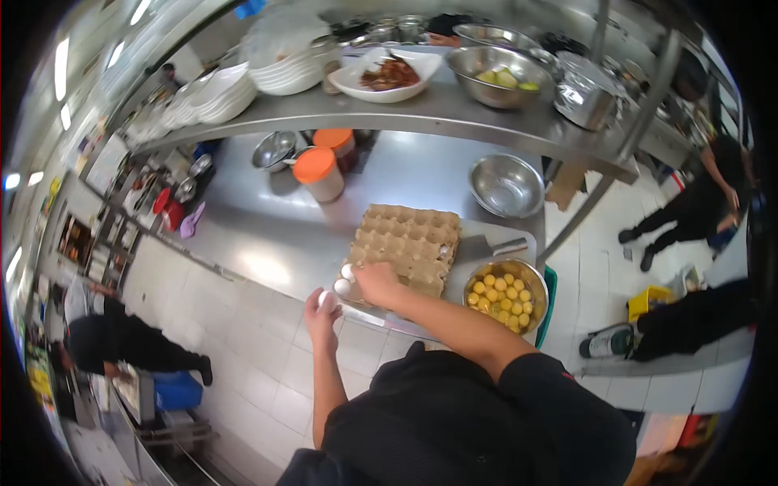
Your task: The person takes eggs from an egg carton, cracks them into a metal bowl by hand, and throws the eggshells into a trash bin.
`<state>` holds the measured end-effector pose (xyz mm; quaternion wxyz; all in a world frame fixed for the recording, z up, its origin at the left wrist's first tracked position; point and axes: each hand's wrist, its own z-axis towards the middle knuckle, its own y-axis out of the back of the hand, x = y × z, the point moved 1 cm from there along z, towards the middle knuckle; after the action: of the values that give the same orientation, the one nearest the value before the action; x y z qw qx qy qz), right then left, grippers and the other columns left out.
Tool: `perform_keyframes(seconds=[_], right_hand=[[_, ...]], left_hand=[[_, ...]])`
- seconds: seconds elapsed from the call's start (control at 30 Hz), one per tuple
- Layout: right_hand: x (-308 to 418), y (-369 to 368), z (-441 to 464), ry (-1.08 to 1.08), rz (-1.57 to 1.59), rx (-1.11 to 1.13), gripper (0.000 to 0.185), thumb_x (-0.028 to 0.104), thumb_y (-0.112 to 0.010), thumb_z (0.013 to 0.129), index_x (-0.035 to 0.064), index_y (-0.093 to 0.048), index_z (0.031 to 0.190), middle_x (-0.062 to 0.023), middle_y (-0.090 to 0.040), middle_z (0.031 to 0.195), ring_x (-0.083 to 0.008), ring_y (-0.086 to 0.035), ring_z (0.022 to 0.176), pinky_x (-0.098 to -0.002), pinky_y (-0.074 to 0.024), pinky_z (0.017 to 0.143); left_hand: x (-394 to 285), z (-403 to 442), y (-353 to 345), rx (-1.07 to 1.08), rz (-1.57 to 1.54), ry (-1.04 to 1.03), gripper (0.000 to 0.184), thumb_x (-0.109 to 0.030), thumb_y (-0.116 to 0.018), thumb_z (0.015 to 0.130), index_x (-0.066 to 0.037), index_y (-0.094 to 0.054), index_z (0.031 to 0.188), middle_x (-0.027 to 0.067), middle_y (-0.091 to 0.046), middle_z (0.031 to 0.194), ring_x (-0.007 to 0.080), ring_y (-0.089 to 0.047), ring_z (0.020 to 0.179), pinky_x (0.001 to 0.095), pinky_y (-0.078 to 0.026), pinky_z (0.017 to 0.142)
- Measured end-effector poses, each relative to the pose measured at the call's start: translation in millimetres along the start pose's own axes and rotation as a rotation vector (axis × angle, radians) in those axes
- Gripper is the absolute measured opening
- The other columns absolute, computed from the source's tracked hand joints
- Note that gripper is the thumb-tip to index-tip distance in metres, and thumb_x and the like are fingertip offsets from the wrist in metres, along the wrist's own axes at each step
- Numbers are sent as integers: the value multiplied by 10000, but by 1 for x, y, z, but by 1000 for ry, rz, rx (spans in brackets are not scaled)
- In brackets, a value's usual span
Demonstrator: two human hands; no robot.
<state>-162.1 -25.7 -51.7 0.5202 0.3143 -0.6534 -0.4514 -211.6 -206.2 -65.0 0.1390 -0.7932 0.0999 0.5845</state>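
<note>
My left hand [321, 319] is closed around a white egg [327, 301] just off the counter's front edge. Over the left side of a brown cardboard egg tray [405, 231], my right hand [378, 283] has its fingers curled against another white egg [348, 272]; its fingertips are partly hidden. A third white egg [343, 287] sits just below that one. To the right, a steel bowl [538, 283] holds several yellow yolks [502, 293]. Between tray and bowl lies a wide-bladed cleaver [472, 248] on a white board [525, 241].
A metal shelf [389, 120] crosses above the counter, bearing plates, bowls and a foil-covered pot [585, 91]. Orange-lidded tubs [319, 173] and a steel bowl [506, 186] stand behind the tray. People in dark clothes are at left [121, 336] and right [697, 194].
</note>
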Motion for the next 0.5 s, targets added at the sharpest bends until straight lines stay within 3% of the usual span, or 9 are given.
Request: perform_keyframes(seconds=[0.07, 0.1, 0.17, 0.2, 0.27, 0.33, 0.37, 0.47, 0.5], right_hand=[[-5, 2, 5, -20, 129, -27, 419, 221, -708, 818, 110, -643, 1217, -195, -623, 1202, -356, -676, 995, -449, -551, 795], [-7, 0, 7, -63, 133, -32, 419, 221, -708, 818, 110, -643, 1217, -195, -623, 1202, -356, -676, 995, -449, -551, 795], [-20, -2, -2, -46, 565, -406, 423, 153, -718, 803, 71, -616, 1206, -184, -610, 1195, -303, -671, 1009, -403, -555, 802], [-27, 6, -16, -93, 558, -417, 423, 153, -718, 803, 71, -616, 1206, -184, -610, 1195, -303, -671, 1009, -403, -555, 802], [-41, 35, -42, -125, 1134, -765, 401, 38, -710, 793, 66, -589, 1174, -118, -608, 1122, -220, -649, 1008, -333, -548, 810], [-73, 69, -88, -179, 1244, -896, 434, -53, -685, 800, 51, -543, 1197, -78, -582, 1120, -168, -619, 1016, -288, -534, 841], [-85, 88, -116, -160, 1246, -1018, 448, -54, -672, 827, 44, -507, 1232, -90, -567, 1166, -171, -624, 1009, -294, -539, 844], [-73, 159, -205, -48, 1230, -1317, 496, -2, -643, 906, 27, -395, 1334, -156, -513, 1299, -202, -635, 996, -322, -549, 838], [-70, 164, -226, -62, 1215, -1314, 496, -2, -643, 906, 27, -395, 1334, -156, -513, 1299, -202, -635, 996, -322, -549, 838]], left_hand=[[2, 5, 7, 62, -561, 90, 426, -202, -628, 1004, 39, -505, 1334, 127, -546, 1243, 234, -651, 943, 294, -577, 899], [0, 2, 3, 108, -584, 66, 440, -237, -602, 1026, 57, -493, 1335, 141, -570, 1233, 247, -648, 994, 309, -576, 951], [-2, -1, -13, 226, -572, 77, 449, -254, -593, 1031, 53, -490, 1341, 157, -576, 1245, 247, -645, 1026, 321, -564, 977], [-8, -5, -26, 312, -578, 53, 457, -272, -584, 1037, 49, -486, 1347, 173, -582, 1257, 247, -641, 1058, 333, -553, 1004], [-16, -14, -62, 368, -543, 60, 468, -266, -596, 1029, 42, -478, 1362, 205, -577, 1292, 257, -638, 1105, 348, -547, 1004], [-21, -25, -97, 474, -486, 168, 473, -187, -625, 991, 35, -478, 1382, 191, -595, 1282, 267, -646, 1120, 344, -559, 963], [-21, -29, -116, 659, -486, 219, 568, -48, -608, 948, 55, -402, 1467, 179, -592, 1295, 291, -618, 1179, 377, -543, 984], [-15, -63, -185, 972, -162, 230, 620, 21, -587, 933, 13, -368, 1513, 166, -605, 1296, 260, -671, 1092, 340, -551, 961], [-6, -74, -206, 1061, -98, 191, 626, 54, -590, 931, 13, -366, 1514, 157, -604, 1308, 234, -670, 1099, 327, -551, 955]])
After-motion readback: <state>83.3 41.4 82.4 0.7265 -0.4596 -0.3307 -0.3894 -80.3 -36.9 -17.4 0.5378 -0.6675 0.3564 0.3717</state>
